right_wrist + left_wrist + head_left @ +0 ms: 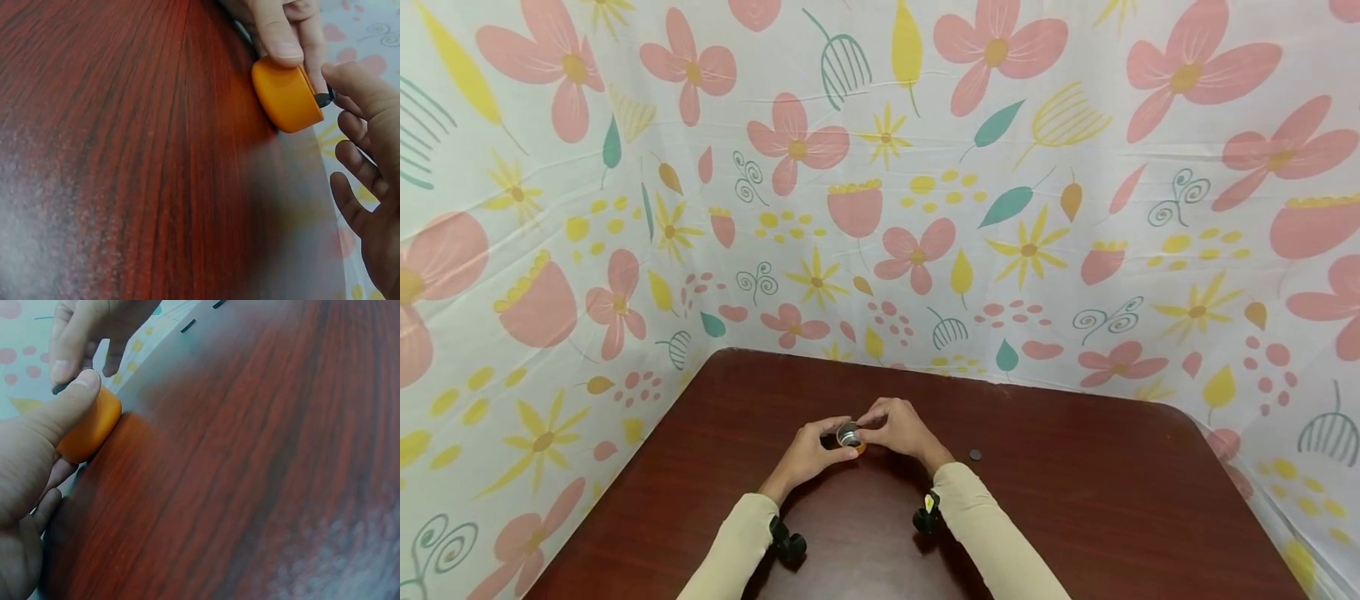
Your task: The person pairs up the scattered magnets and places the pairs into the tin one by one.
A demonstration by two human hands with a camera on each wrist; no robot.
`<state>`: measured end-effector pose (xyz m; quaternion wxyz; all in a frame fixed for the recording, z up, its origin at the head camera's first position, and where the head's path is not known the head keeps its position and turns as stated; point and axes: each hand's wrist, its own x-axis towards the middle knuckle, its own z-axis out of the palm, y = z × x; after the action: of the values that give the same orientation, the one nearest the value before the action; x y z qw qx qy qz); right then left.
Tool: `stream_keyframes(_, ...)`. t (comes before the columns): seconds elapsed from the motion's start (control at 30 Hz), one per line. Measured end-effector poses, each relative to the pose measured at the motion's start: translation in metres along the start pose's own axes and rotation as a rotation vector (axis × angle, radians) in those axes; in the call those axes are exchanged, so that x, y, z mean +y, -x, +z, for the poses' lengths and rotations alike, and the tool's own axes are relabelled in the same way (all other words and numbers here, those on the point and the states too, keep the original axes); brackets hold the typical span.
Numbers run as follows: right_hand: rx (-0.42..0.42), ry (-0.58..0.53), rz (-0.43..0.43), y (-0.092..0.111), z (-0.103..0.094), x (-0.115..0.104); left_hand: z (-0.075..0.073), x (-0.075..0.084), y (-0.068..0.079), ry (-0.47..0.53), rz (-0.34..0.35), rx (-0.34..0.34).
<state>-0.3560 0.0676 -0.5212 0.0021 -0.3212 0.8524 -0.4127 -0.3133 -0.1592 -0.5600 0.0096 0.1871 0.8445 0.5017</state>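
Observation:
My left hand (pixel 808 452) grips a small, round orange container (pixel 287 94) low over the dark wooden table, its thumb pressed on the near side. In the head view the container's opening looks silvery inside. The right hand (pixel 904 429) is at that opening, thumb and a finger pinching a thin dark piece (pixel 322 100) at the rim. Its other fingers are spread loosely in the right wrist view. From the left wrist view the orange side (pixel 94 428) shows under my left thumb, with the dark piece (pixel 62 386) just beyond; I cannot tell exactly what that piece is.
A small dark round disc (pixel 975 455) lies on the table (pixel 1112 500) to the right of the hands. Patterned floral cloth (pixel 880 167) hangs behind the table and along its left side. Black camera mounts (pixel 787 543) sit at both wrists.

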Motion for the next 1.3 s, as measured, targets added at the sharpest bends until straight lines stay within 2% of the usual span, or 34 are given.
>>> stream_keyframes(0.4, -0.029, 0.008, -0.008, 0.002, 0.006, -0.002, 0.004, -0.001, -0.002, 0.005, 0.034, -0.004)
stream_keyframes(0.57, -0.033, 0.074, -0.027, 0.001, 0.006, -0.007, 0.005, -0.001, -0.003, 0.005, 0.024, -0.002)
stream_keyframes(0.67, -0.021, 0.116, -0.006, 0.001, 0.006, -0.005, 0.007, -0.002, -0.003, 0.014, 0.017, -0.009)
stream_keyframes(0.8, -0.001, 0.118, 0.032, 0.004, 0.001, 0.000, 0.008, -0.002, -0.004, 0.016, 0.011, -0.008)
stream_keyframes(0.97, 0.065, 0.118, 0.050, 0.016, -0.019, 0.007, 0.007, 0.000, -0.004, 0.021, 0.021, 0.010)
stream_keyframes(1.07, 0.100, 0.141, 0.059, 0.029, -0.038, 0.011, 0.004, 0.006, -0.002, 0.040, 0.041, 0.065)
stream_keyframes(1.2, 0.113, 0.154, 0.085, 0.052, -0.068, 0.014, 0.002, 0.027, 0.001, 0.052, 0.130, 0.153)
stream_keyframes(1.3, 0.123, 0.173, 0.126, 0.070, -0.087, 0.012, 0.006, 0.048, 0.002, 0.047, 0.236, 0.167)
